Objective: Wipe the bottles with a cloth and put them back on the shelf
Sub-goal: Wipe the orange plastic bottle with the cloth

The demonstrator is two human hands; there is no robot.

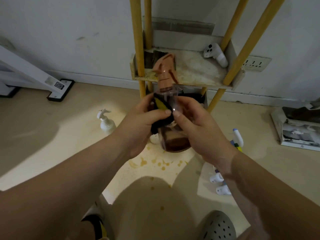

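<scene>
Floor (pixel 52 135): pale, wide, lit patch in the middle, yellow-brown spots (pixel 155 161) under the hands.

Shelf (pixel 190 84): stands against the wall straight ahead. Yellow poles, white tiers with raised, stained rims. White controller (pixel 215 54) lies in the upper tier's back right corner, next to a pole. Lower tier is dark; its contents can't be made out.

Left hand (pixel 138 125): grip clamped on the cloth (pixel 161 122), black with a yellow patch, pressed to the bottle's left side.

Right hand (pixel 199 129): grip clamped on the bottle (pixel 170 101) from the right. The two thumbs almost meet.

Bottle: clear, tilted away, held above the floor in front of the shelf. Brown liquid at its base. In this view its peach spray head overlaps the upper tier's front edge, left of centre.

White pump bottle (pixel 106 122): on the floor, well apart to the left.

Small bottles (pixel 238 137): on the floor at right, just beyond the right forearm.
</scene>
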